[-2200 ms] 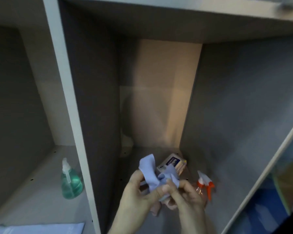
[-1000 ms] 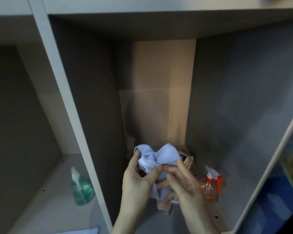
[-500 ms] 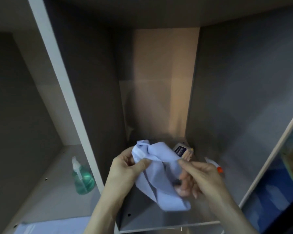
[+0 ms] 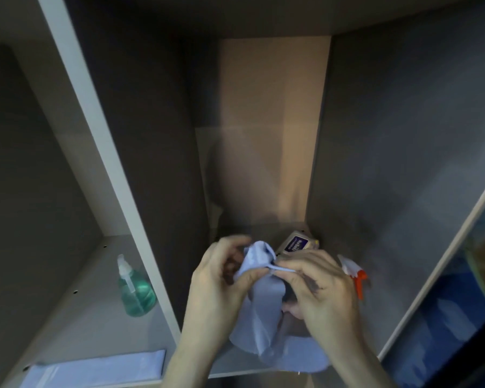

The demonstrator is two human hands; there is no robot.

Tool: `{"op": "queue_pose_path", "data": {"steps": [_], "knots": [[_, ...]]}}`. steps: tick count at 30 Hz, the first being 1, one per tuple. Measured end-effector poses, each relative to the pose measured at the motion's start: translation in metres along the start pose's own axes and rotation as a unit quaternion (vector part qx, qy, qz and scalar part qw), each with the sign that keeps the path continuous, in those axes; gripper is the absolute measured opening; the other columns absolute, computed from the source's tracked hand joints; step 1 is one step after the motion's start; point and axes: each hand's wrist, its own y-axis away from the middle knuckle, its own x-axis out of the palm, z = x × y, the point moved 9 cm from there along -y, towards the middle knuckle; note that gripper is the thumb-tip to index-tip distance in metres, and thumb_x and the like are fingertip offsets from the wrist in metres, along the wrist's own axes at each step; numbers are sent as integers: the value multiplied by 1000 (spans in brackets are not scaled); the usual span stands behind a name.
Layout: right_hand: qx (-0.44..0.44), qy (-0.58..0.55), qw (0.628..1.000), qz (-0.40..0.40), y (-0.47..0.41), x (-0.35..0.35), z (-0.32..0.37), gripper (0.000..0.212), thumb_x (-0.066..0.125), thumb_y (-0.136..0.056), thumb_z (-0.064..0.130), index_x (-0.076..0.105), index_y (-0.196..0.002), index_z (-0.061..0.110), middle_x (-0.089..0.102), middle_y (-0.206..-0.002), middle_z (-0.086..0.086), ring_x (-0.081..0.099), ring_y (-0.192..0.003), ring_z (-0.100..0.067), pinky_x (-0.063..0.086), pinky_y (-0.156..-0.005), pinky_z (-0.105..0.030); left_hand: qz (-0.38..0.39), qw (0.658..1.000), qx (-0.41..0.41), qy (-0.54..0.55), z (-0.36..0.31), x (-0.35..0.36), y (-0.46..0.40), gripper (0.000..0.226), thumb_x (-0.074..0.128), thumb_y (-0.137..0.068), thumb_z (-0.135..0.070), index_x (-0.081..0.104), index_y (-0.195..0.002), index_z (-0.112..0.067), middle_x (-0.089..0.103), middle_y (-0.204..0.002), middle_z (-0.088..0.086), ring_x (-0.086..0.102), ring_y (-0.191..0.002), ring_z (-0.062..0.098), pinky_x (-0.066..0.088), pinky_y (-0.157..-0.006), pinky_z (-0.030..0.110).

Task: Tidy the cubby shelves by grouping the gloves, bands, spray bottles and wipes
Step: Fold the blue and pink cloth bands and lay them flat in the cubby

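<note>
Hanging in front of the middle cubby, a pale blue glove [image 4: 259, 309] is held between both hands, its lower part drooping down to the front edge of the shelf floor [image 4: 297, 329], where more pale blue material is bunched. The glove's upper edge is pinched by the left hand [image 4: 221, 287], thumb against curled fingers [image 4: 230, 243], and a thin strip of the rim is pulled taut toward the right hand [image 4: 319, 289], whose fingers are curled and pressed together around it. The right hand's palm side is hidden, so how much of the glove is gathered there cannot be told.

Behind the hands, at the back of the same cubby, a pack of wipes [image 4: 296, 243] with a dark purple label is seen lying tilted, partly covered by the glove and the right hand. Just to the right, a spray bottle [image 4: 353, 271] with a white and orange trigger head is mostly hidden behind the right hand; its body cannot be made out.

In the cubby to the left, beyond the white divider [image 4: 109, 163], a green pump bottle [image 4: 136, 292] is seen standing upright, and a flat pale blue packet [image 4: 95, 369] is laid along the front edge, well apart from the bottle.
</note>
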Motion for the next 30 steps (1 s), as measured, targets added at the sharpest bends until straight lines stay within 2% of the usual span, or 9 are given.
{"op": "queue_pose_path", "data": {"steps": [4, 9, 12, 15, 18, 21, 25, 28, 30], "knots": [[70, -105, 991, -32, 4, -5, -11, 14, 64, -81, 18, 73, -76, 27, 71, -79, 17, 66, -75, -2, 52, -65, -22, -29, 999, 5, 18, 5, -4, 1, 15, 71, -83, -9, 71, -77, -23, 66, -77, -7, 64, -66, 9, 53, -58, 35], [140, -183, 971, -61, 15, -3, -27, 38, 67, -83, -6, 71, -77, 31, 72, -75, 15, 66, -69, -1, 50, -65, -14, -45, 988, -113, 100, 31, -1, -1, 22, 67, -86, -8, 68, -69, -23, 66, -59, -2, 56, -46, 10, 47, -45, 26], [88, -173, 979, -69, 13, -6, -14, 36, 65, -82, -9, 72, -73, 25, 73, -80, 14, 67, -75, 1, 46, -72, -6, -87, 978, -137, 133, 36, -1, 3, 24, 64, -89, -8, 65, -67, -19, 63, -54, -1, 54, -43, 8, 50, -43, 27], [7, -154, 988, -5, 9, -2, 6, 8, 68, -81, 16, 73, -82, 22, 72, -101, 12, 65, -102, -4, 40, -90, -8, -96, 982, -109, 117, 29, -1, 2, 23, 61, -90, -12, 64, -71, -23, 64, -60, -6, 55, -52, 4, 53, -53, 25], [90, -268, 955, 93, 6, 12, -3, 33, 69, -75, 53, 70, -92, 25, 69, -112, 4, 63, -110, -12, 47, -92, -20, -84, 986, -84, 117, 24, -1, 0, 23, 61, -90, -10, 63, -71, -23, 65, -64, -6, 55, -55, -1, 44, -52, 10], [182, -305, 933, 51, 1, 11, -18, 32, 70, -69, 52, 68, -90, 28, 72, -94, 4, 68, -90, -8, 52, -76, -20, -66, 988, -65, 126, 20, 1, 1, 25, 61, -89, -6, 65, -71, -24, 66, -68, -3, 58, -62, 2, 45, -57, 11], [234, -268, 928, 114, 4, 31, -22, 16, 77, -72, 39, 69, -81, 29, 68, -70, 7, 66, -71, -8, 55, -64, -33, -43, 988, -47, 140, 14, 6, 1, 23, 61, -89, -6, 67, -75, -23, 69, -75, -2, 65, -74, 8, 50, -68, 17], [239, -242, 940, 39, 3, 21, -27, 14, 76, -81, 27, 66, -72, 24, 63, -60, 6, 62, -61, -10, 52, -56, -30, -78, 991, -28, 102, 6, -1, 8, 10, 67, -83, -28, 64, -92, -32, 67, -95, -13, 64, -94, 4, 50, -80, 20], [268, -253, 930, -14, 5, 20, -32, 20, 75, -81, 19, 62, -66, 23, 60, -58, 2, 58, -60, -18, 47, -59, -31, -109, 994, 26, -8, -9, -6, 16, 23, 67, -74, -48, 57, -92, -36, 56, -101, -19, 59, -97, -1, 46, -76, 15]]}}
